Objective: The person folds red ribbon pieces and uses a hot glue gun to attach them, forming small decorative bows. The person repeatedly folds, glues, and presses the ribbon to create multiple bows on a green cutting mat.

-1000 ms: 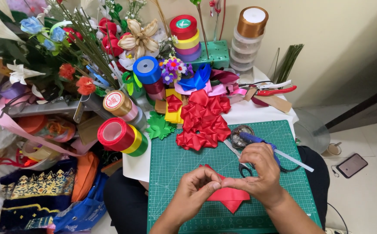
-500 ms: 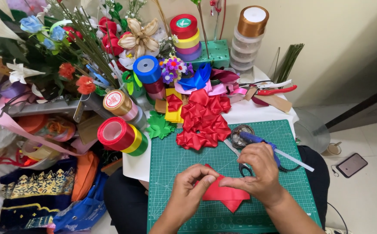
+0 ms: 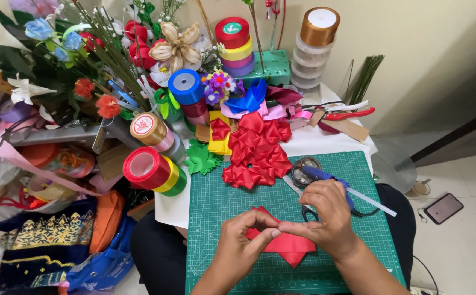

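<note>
Both hands have closed in since the earlier frames, fingertips now meeting above the red ribbon. Left hand pinches one folded edge between thumb and forefinger, so the crease does not spring open. Right hand clamps the other side from above, its fingers curled tight on the fold. The ribbon rests low on the green mat, its point aimed toward the person. A glue gun and scissors lie just behind the right hand, within easy reach. Finished red petals sit heaped at the mat's far edge, clear of the working spot.
</note>
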